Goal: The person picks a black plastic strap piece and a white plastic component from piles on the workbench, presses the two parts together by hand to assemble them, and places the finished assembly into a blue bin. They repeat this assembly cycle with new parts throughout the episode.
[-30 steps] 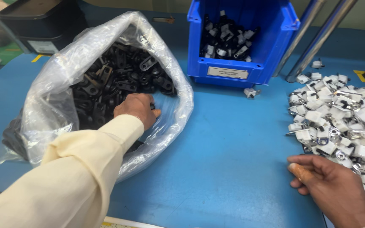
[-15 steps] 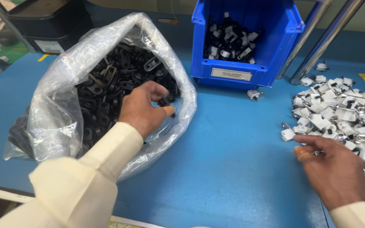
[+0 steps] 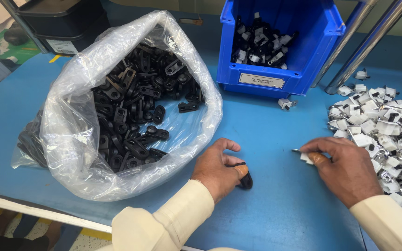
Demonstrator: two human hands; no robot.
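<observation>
Out of the clear plastic bag (image 3: 70, 139) since half a second ago, the left hand (image 3: 217, 167) pinches a black plastic clip (image 3: 245, 179) on the blue table (image 3: 266, 130). Well apart to the right, the right hand (image 3: 345, 169) pinches a white-and-metal part (image 3: 305, 157) beside the pile of white parts (image 3: 387, 135).

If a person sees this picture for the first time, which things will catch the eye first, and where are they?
The eye goes first to the clear plastic bag at the left, open and full of black plastic parts. Next come the blue bin at the top centre and the heap of white and metal parts at the right. In front, the left hand holds one black part on the blue table, and the right hand holds a small white piece.
</observation>
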